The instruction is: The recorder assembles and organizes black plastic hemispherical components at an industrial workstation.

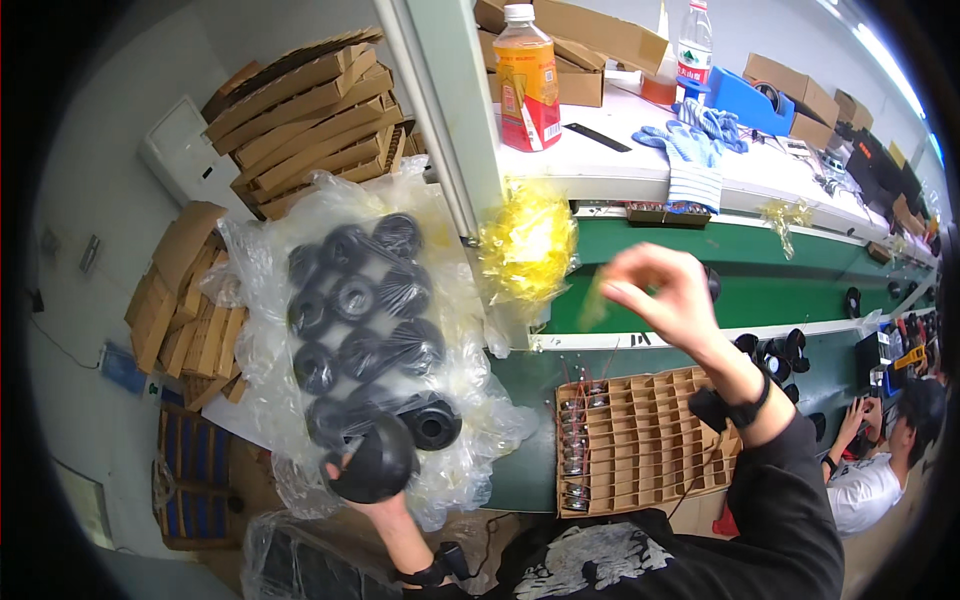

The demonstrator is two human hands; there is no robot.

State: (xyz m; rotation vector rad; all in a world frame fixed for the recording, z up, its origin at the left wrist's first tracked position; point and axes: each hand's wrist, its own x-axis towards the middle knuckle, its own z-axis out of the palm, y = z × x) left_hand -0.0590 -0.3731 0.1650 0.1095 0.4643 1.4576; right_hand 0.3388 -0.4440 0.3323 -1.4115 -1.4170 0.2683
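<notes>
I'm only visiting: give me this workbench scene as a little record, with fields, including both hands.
Left hand: holding a black, domed shell
Right hand: raised, apparently pinching a blurred, yellowish film strip
Left side: round black parts under clear plastic sheeting
Bench: brown cardboard divider tray, small metallic parts along its left column
Above tray, leftward: crumpled translucent yellow bundle
Far right: white-shirted person, dark cap

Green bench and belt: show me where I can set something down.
The green bench has a narrow bare strip between the clear plastic sheeting and the cardboard divider tray. The green belt has another below the yellow film hanging off the white shelf. Crowded: the sheeting, full of black round parts, and the bench right of the tray, with black cups.
</notes>
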